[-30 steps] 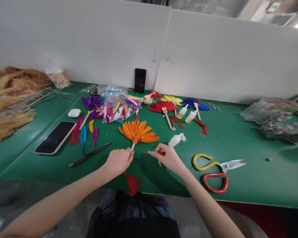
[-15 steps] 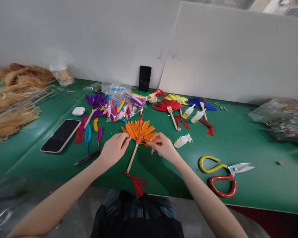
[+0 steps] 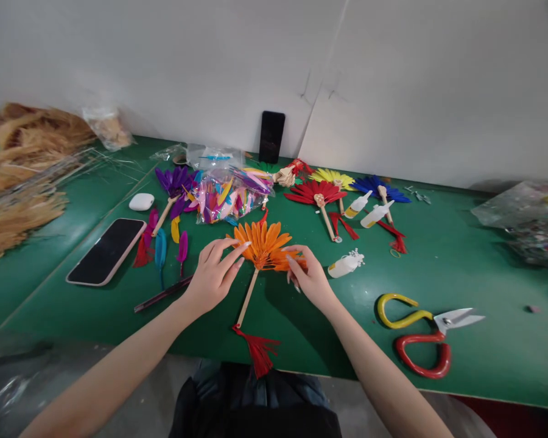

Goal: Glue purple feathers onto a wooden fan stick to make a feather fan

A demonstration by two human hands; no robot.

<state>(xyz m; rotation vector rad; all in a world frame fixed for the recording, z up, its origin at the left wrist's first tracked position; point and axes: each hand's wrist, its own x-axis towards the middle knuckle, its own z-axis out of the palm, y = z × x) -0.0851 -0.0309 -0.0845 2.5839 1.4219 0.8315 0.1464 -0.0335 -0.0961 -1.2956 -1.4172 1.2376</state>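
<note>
An orange feather fan point(image 3: 265, 243) with a wooden stick handle lies on the green table in front of me. A red tassel point(image 3: 260, 353) hangs from the handle's lower end, over the table's front edge. My left hand point(image 3: 214, 277) has its fingers stretched out at the fan's left feathers, holding nothing. On the other side, my right hand point(image 3: 313, 277) has thumb and forefinger closed about the rightmost feathers. Its remaining fingers are curled and partly hidden beneath.
Scissors point(image 3: 445, 322) lie at right, near a small white bottle point(image 3: 344, 266). Other feather fans, including a red one point(image 3: 317, 193), lie behind. A bag of feathers point(image 3: 231, 198) is at centre back. A phone point(image 3: 107, 252) lies left; another phone point(image 3: 271, 137) leans on the wall.
My left fingers have let go of the left feathers and spread out. The right hand stays at the right feathers. The view has shifted slightly.
</note>
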